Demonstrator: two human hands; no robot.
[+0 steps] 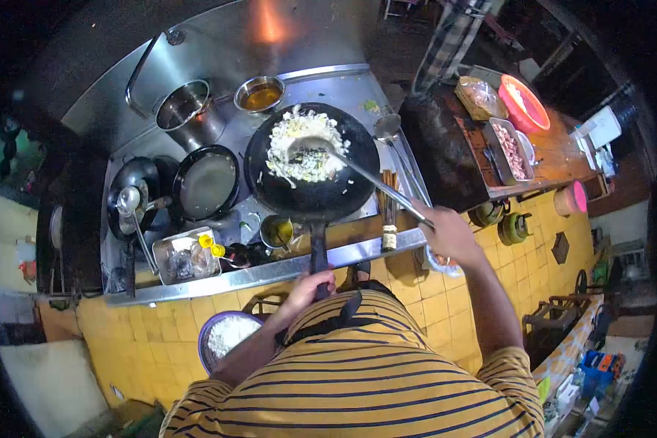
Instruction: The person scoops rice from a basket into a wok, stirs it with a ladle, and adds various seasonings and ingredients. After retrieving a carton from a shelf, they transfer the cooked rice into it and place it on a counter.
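A large black wok sits on the steel stove, with white rice and yellowish-green bits spread in it. My left hand is closed around the wok's handle near the front edge. In my right hand is the handle of a long metal ladle. The ladle's round head rests down in the rice, near the middle of the wok. Its exact shape is partly hidden by the food.
Left of the wok are a pan of cloudy liquid, a steel pot and a tray with bags. A bowl of oil stands behind. A tray of cut meat is on the right table; a rice basin is below left.
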